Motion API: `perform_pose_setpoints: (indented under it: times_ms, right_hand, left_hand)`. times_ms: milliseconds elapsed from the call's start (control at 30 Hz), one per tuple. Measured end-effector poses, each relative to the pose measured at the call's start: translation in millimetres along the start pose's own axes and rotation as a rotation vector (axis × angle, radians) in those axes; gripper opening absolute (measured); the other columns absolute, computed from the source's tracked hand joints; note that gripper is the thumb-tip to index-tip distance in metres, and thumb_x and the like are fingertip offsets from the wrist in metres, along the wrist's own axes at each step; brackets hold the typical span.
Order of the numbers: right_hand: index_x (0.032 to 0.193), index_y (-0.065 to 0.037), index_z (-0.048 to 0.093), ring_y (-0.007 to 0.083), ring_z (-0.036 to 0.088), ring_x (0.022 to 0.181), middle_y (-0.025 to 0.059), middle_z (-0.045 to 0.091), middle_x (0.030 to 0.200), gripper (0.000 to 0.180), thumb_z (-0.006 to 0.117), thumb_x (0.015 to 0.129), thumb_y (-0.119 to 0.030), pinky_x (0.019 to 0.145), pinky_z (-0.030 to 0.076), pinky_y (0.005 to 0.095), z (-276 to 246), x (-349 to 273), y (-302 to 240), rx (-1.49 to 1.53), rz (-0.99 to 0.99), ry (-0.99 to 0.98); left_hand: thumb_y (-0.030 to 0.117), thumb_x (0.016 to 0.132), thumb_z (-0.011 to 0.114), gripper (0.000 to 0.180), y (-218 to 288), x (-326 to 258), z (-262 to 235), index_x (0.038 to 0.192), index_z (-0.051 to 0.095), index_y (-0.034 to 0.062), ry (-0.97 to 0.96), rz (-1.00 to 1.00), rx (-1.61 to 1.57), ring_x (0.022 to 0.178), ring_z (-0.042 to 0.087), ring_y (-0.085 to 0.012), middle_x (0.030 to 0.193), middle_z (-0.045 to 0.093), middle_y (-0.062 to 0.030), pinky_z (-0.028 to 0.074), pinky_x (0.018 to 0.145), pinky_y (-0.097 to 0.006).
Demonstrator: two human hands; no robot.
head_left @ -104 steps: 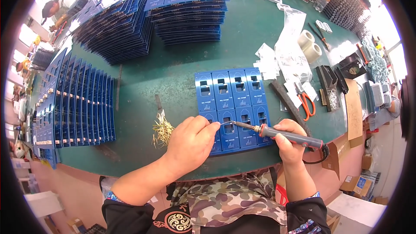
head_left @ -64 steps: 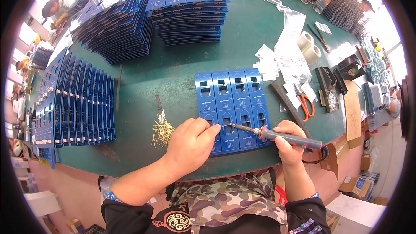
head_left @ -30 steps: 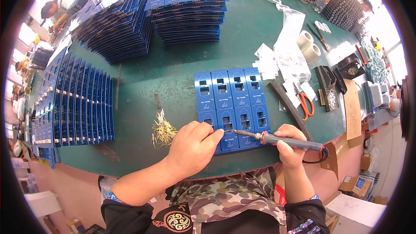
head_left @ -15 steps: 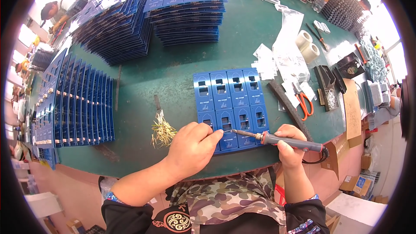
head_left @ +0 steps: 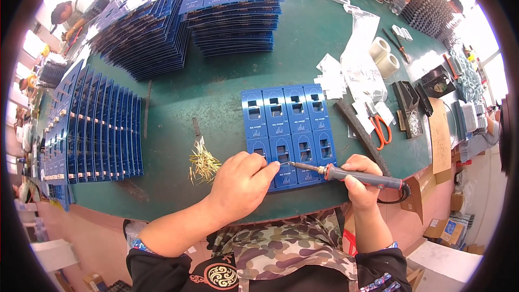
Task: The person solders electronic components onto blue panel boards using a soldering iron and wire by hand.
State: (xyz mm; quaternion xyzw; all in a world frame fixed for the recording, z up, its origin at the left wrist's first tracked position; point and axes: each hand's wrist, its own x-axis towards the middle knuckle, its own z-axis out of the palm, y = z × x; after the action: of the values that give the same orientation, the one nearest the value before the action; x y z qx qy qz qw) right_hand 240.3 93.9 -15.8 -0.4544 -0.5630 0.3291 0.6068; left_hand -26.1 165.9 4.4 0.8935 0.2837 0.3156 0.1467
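Observation:
A blue panel of small circuit boards (head_left: 292,124) lies flat on the green table (head_left: 216,86) in front of me. My left hand (head_left: 241,184) rests on the panel's lower left part, fingers pinched together at one board; what they pinch is too small to tell. My right hand (head_left: 361,184) grips a soldering iron (head_left: 357,174) by its dark handle. The iron's tip points left and meets the lower row of the panel, right beside my left fingertips.
A small heap of brass pins (head_left: 203,163) lies left of my left hand. Stacks of blue boards (head_left: 232,11) fill the far side, and rows stand on edge at left (head_left: 92,130). Orange-handled scissors (head_left: 381,130), tape rolls (head_left: 385,57) and white papers lie at right.
The iron's tip and my left fingertips have shifted slightly along the lower row of the panel. The panel itself stays put.

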Motion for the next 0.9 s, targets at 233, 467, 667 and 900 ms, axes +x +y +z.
perform_pose_setpoints:
  times_ms: [233, 467, 667, 900]
  right_hand:
    - [0.084, 0.005, 0.064, 0.0197, 0.054, 0.061, 0.012, 0.06, 0.07, 0.02, 0.069, 0.073, -0.011, 0.056, 0.042, 0.03, 0.2, -2.9, 1.1, 0.068, 0.014, 0.063]
    - [0.084, 0.005, 0.064, 0.0192, 0.054, 0.06, 0.0115, 0.06, 0.07, 0.021, 0.07, 0.073, -0.012, 0.056, 0.042, 0.03, 0.6, -1.8, 2.5, 0.012, -0.043, 0.004]
    - [0.084, 0.005, 0.064, 0.0191, 0.054, 0.06, 0.0119, 0.06, 0.07, 0.021, 0.069, 0.073, -0.012, 0.056, 0.042, 0.03, 0.7, -1.2, 1.6, 0.008, -0.032, 0.005]
    - [0.084, 0.004, 0.064, 0.0189, 0.054, 0.062, 0.0118, 0.06, 0.072, 0.02, 0.068, 0.073, -0.011, 0.058, 0.043, 0.0295, 0.8, -1.9, 0.9, 0.035, -0.011, 0.0]
  left_hand:
    - [-0.003, 0.068, 0.069, 0.031, -1.2, -2.6, 0.0, 0.098, 0.066, 0.0049, 0.018, 0.0, -0.022, 0.063, 0.053, -0.0238, 0.078, 0.055, -0.0069, 0.043, 0.053, -0.035]
    - [-0.003, 0.067, 0.069, 0.03, 0.5, -1.2, 0.2, 0.096, 0.066, 0.0055, 0.018, 0.019, -0.006, 0.062, 0.052, -0.0234, 0.077, 0.055, -0.0059, 0.043, 0.052, -0.034]
    - [-0.002, 0.066, 0.069, 0.031, 0.2, -0.4, 1.9, 0.095, 0.066, 0.0053, 0.008, 0.014, 0.003, 0.061, 0.052, -0.0233, 0.076, 0.054, -0.0056, 0.043, 0.052, -0.034]
    - [-0.002, 0.065, 0.069, 0.031, 1.7, -0.9, -0.4, 0.095, 0.066, 0.0053, 0.003, 0.015, 0.025, 0.061, 0.052, -0.0234, 0.076, 0.054, -0.0058, 0.043, 0.052, -0.034]
